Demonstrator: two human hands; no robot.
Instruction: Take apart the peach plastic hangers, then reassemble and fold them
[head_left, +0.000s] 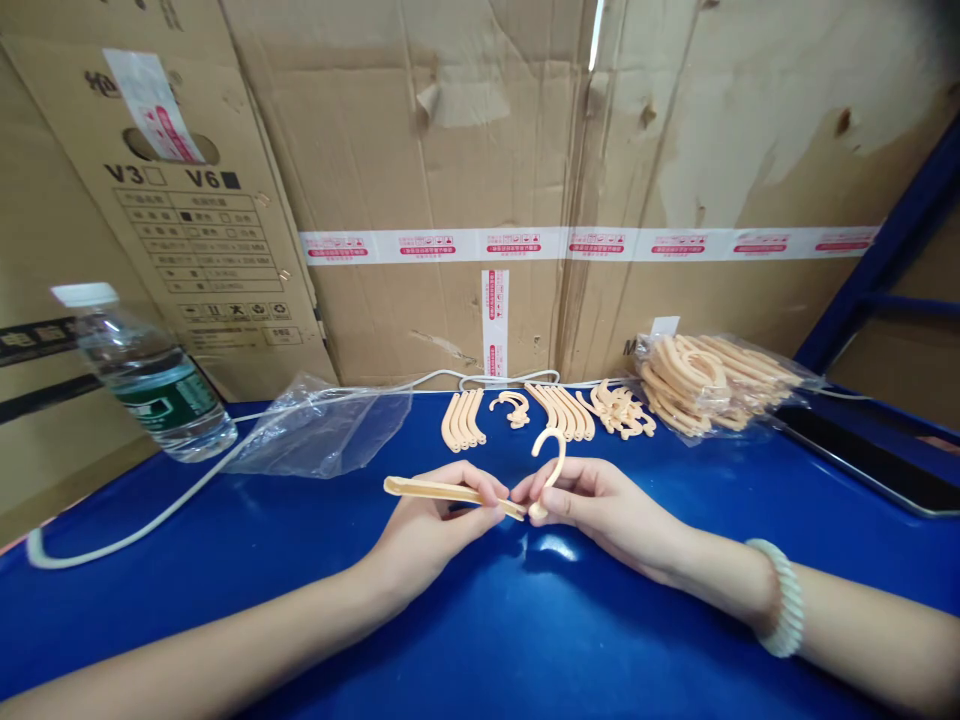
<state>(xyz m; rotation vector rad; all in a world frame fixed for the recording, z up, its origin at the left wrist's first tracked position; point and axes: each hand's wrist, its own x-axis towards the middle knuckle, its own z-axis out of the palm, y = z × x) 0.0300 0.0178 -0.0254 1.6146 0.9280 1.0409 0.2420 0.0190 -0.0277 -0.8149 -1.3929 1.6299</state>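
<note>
My left hand [435,525] pinches a straight peach-coloured plastic bar [442,489] that points left. My right hand [592,505] pinches a peach hook-shaped piece [553,450], its curved end standing up. The two pieces meet end to end between my fingertips, just above the blue table [525,640]. On my right wrist sits a pale bead bracelet [784,610].
Rows of similar peach pieces [555,410] lie at the table's back, beside a plastic bag full of them [709,385]. An empty clear bag [322,425], a water bottle [150,380] and a white cable [150,515] are left. Cardboard boxes [480,180] wall the back; a dark tray [870,450] lies right.
</note>
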